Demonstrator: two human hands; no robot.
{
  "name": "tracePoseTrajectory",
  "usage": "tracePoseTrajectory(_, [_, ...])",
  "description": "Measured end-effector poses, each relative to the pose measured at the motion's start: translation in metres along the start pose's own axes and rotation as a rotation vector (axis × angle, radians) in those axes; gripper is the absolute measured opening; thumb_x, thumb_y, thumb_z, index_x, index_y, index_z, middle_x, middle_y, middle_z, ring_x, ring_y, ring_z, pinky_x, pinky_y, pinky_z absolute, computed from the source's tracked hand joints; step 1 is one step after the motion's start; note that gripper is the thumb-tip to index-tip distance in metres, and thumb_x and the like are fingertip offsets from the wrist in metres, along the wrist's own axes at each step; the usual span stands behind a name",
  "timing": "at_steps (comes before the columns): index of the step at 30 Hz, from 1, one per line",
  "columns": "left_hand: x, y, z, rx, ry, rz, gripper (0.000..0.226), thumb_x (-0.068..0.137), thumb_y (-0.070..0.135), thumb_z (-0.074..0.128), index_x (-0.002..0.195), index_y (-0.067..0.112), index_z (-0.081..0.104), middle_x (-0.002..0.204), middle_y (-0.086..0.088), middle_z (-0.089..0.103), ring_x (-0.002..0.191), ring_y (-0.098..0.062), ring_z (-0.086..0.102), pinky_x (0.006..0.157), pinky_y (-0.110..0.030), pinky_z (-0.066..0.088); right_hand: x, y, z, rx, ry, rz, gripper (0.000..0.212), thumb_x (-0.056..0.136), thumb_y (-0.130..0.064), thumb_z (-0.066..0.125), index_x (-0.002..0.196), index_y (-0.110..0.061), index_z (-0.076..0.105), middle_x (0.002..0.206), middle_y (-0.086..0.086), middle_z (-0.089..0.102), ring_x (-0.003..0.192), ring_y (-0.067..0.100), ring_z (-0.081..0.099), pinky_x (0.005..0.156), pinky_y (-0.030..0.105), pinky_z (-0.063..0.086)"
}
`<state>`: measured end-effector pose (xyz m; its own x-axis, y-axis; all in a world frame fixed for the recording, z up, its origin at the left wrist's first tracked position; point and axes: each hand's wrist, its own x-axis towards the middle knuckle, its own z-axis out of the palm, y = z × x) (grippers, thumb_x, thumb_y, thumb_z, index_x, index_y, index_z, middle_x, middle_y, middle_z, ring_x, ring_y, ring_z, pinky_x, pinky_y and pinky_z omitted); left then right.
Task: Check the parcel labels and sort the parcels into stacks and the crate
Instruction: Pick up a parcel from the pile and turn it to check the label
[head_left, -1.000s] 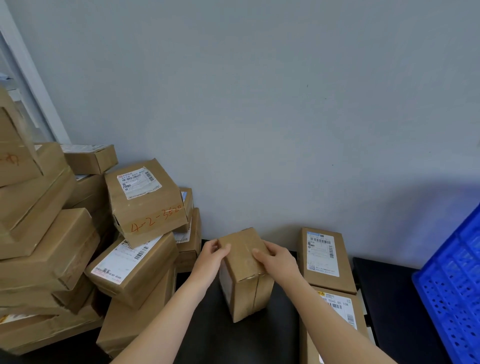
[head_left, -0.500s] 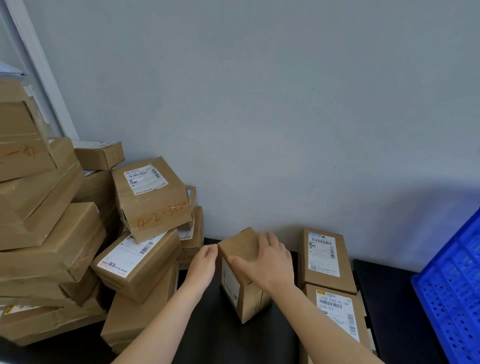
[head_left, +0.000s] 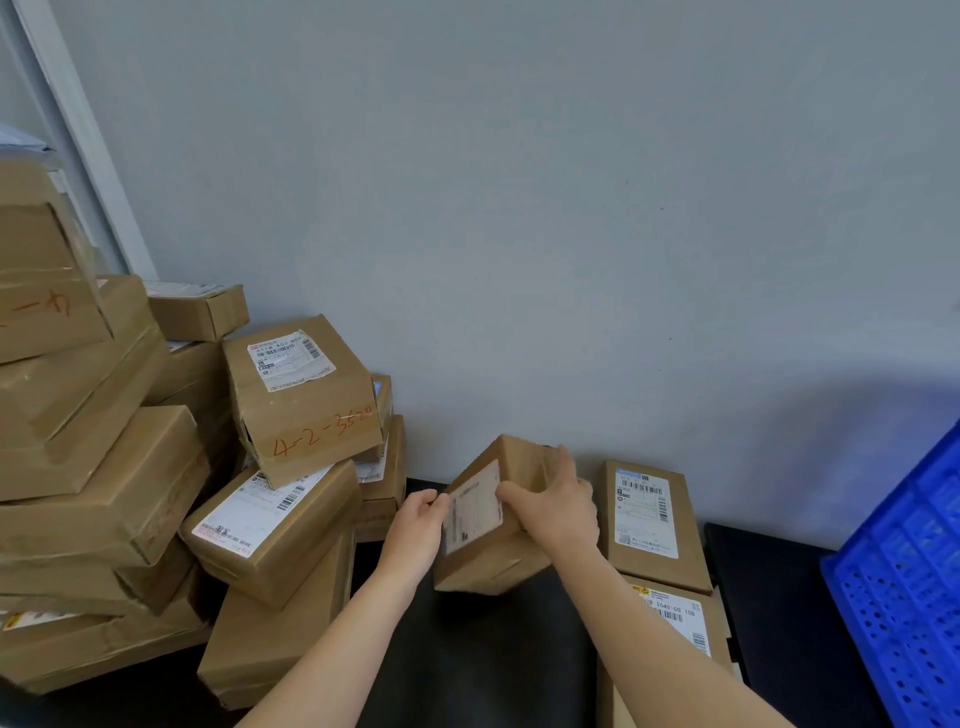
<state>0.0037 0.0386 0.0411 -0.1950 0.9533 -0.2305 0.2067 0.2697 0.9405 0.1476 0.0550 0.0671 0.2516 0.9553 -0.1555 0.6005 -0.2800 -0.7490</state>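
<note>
Looks like a parcel sorting corner of a mailroom or courier depot. Suggested by taped cardboard parcels (head_left: 98, 483) heaped against a bare grey wall (head_left: 571, 208), printed barcode shipping labels (head_left: 644, 512) stuck on many, a red handwritten code (head_left: 322, 434) across one, a blue perforated plastic crate (head_left: 904, 597) at the right, and a plain dark tabletop (head_left: 483, 654) underneath.

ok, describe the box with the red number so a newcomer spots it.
Start at the pile of brown boxes by the wall, left. At its right edge a tilted box rests on a flatter labelled box. Only it has a red handwritten number starting 4-2 on its front, under a white top label.
</note>
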Motion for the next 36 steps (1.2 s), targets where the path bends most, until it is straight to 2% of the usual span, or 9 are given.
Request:
tracePoseTrajectory(4, [0.005,-0.003,0.008,-0.046,0.051,-0.036,0.055,0.098,0.032,0.049,0.147,0.016,0.029,0.150,-0.008,0.033,0.138,-0.025,0.032,0.109,-0.039,0.031,0.004,0.006,-0.009,0.271,0.072,0.086,0.096,0.075,-0.044,0.069,0.150,-0.028,0.012,0.144,0.012,0.033,0.128,0.032,0.039,0.102,0.046,0.039])
tracePoseTrajectory(10, [0.008,-0.001,0.023,-0.207,0.096,-0.183,0.085,0.090,0.040,0.060,0.152,0.020,0.006,0.158,-0.007,0.015,0.143,-0.032,0.021,0.113,-0.052,0.025,0.007,0.018,-0.023,0.569,0.155,0.183,0.089,0.078,-0.041,0.068,0.149,-0.030,0.016,0.146,0.006,0.035,0.129,0.029,0.039,0.102,0.043,0.037])
tracePoseTrajectory(14, [0.006,0.006,0.038,-0.444,-0.042,-0.388,0.099,0.078,0.058,0.063,0.152,0.028,0.005,0.155,-0.011,0.021,0.136,-0.037,0.033,0.104,-0.059,0.036,0.008,0.021,-0.026,0.740,0.142,0.272,0.092,0.077,-0.046,0.066,0.149,-0.035,0.011,0.142,0.006,0.038,0.123,0.030,0.044,0.102,0.048,0.041])
tracePoseTrajectory(17, [0.004,0.013,0.050,-0.598,-0.217,-0.401,0.102,0.067,0.064,0.066,0.150,0.035,0.014,0.149,-0.014,0.033,0.127,-0.038,0.044,0.100,-0.061,0.037,0.006,0.022,-0.026,0.788,0.088,0.263,0.102,0.069,-0.049,0.070,0.148,-0.041,0.007,0.141,0.004,0.039,0.120,0.029,0.046,0.098,0.049,0.046])
tracePoseTrajectory(21, [0.009,0.026,0.063,-0.710,-0.181,-0.353,0.090,0.071,0.045,0.075,0.145,0.034,0.025,0.132,-0.010,0.051,0.117,-0.036,0.051,0.096,-0.058,0.041,0.003,0.025,-0.032,0.782,-0.017,0.173,0.116,0.058,-0.045,0.076,0.148,-0.045,0.002,0.144,-0.002,0.037,0.125,0.025,0.046,0.101,0.047,0.045])
tracePoseTrajectory(23, [0.013,0.034,0.066,-0.717,-0.143,-0.304,0.077,0.077,0.034,0.074,0.141,0.034,0.030,0.127,-0.009,0.054,0.111,-0.033,0.053,0.088,-0.053,0.046,0.002,0.026,-0.039,0.760,-0.056,0.132,0.100,0.071,-0.037,0.075,0.148,-0.041,0.012,0.134,-0.006,0.047,0.118,0.019,0.051,0.098,0.039,0.045])
tracePoseTrajectory(26, [0.018,0.047,0.069,-0.659,-0.173,-0.211,0.066,0.081,0.030,0.071,0.136,0.037,0.036,0.119,-0.004,0.058,0.105,-0.027,0.056,0.085,-0.050,0.050,0.005,0.033,-0.056,0.721,0.017,0.121,0.070,0.079,-0.043,0.068,0.141,-0.035,0.035,0.134,-0.004,0.048,0.118,0.017,0.049,0.092,0.031,0.040])
tracePoseTrajectory(32, [0.018,0.067,0.098,-0.454,-0.369,-0.070,0.037,0.085,0.033,0.066,0.121,0.028,0.056,0.112,-0.002,0.069,0.102,-0.022,0.064,0.089,-0.042,0.051,0.011,0.047,-0.098,0.684,0.114,0.192,0.045,0.086,-0.049,0.054,0.124,-0.026,0.054,0.118,-0.001,0.059,0.110,0.019,0.055,0.101,0.043,0.044])
tracePoseTrajectory(36, [0.015,0.073,0.125,-0.409,-0.497,-0.081,0.039,0.088,0.046,0.059,0.123,0.029,0.056,0.110,0.001,0.070,0.105,-0.020,0.064,0.096,-0.042,0.048,0.011,0.061,-0.116,0.671,0.171,0.240,0.029,0.087,-0.044,0.052,0.108,-0.027,0.062,0.106,-0.002,0.065,0.105,0.020,0.059,0.097,0.040,0.047])
